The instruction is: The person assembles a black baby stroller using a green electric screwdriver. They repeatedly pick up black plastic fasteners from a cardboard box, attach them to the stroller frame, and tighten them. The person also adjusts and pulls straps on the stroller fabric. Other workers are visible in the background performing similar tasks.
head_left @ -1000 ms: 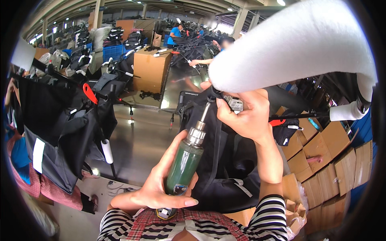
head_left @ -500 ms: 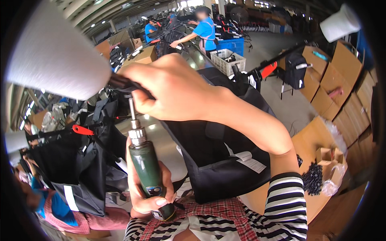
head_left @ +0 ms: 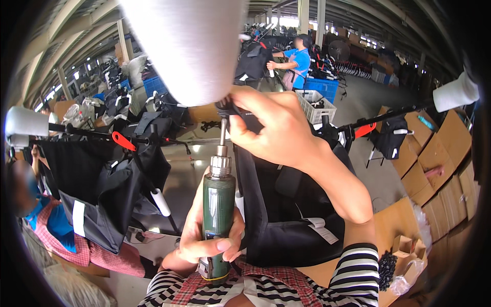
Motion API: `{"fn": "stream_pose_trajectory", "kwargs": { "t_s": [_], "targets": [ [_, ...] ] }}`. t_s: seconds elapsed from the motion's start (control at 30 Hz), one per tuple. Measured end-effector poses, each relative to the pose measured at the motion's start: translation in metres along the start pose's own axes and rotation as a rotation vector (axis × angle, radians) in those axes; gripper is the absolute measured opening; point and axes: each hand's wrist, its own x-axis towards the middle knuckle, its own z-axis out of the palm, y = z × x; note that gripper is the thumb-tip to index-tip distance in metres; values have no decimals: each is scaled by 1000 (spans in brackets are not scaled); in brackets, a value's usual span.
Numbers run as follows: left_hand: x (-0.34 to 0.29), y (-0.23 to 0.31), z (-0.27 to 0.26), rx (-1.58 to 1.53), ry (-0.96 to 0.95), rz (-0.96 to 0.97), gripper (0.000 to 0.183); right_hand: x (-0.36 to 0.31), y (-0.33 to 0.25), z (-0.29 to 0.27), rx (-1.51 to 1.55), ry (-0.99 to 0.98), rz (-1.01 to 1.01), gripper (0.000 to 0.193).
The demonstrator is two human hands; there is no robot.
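Note:
My left hand [head_left: 192,240] is closed around a dark green power screwdriver [head_left: 218,202], held upright. Its bit points up and meets the underside of a small black fitting [head_left: 227,108]. My right hand [head_left: 279,123] pinches that fitting between thumb and fingers. The fitting sits at the lower end of a large white-wrapped piece [head_left: 189,46], close to the camera. Under my right forearm hangs a black fabric piece [head_left: 286,238] with a white paper tag [head_left: 323,233] on it. Whether a screw sits at the bit's tip cannot be made out.
To the left hangs another black fabric piece [head_left: 97,220] on a frame with a red lever [head_left: 124,141]; a person in a checked apron is beside it. Small black parts [head_left: 387,268] and a cardboard box [head_left: 404,245] lie at right. A worker in blue [head_left: 302,61] stands behind a white crate [head_left: 316,105].
My head view has turned left and up, so hands, screwdriver and white-wrapped piece appear further right. The screwdriver looks more upright. Both grips stay the same.

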Motion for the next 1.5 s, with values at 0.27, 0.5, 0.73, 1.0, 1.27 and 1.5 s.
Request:
{"fn": "stream_pose_trajectory", "kwargs": {
  "t_s": [0.27,0.5,0.73,1.0,1.27,1.5],
  "targets": [
    [-17,-6,-41,61,-193,-80,133,-9,1,-54,-71,-196,99,30],
    [-23,-46,-32,121,-23,-425,148,-163,-27,-236,-338,-417,995,17],
    [-20,-75,-63,57,-173,-547,161,-447,-140,-321,-803,-490,1717,13],
    [-22,-83,-73,58,-279,-368,131,-549,-157,-284,-943,-323,1580,21],
    [-25,-84,-29,79,152,-371,157,-549,-136,-284,-794,-220,1748,20],
    [-5,-67,-2,64,-26,-470,141,-253,-76,-212,-256,171,1128,14]
  ]
}}
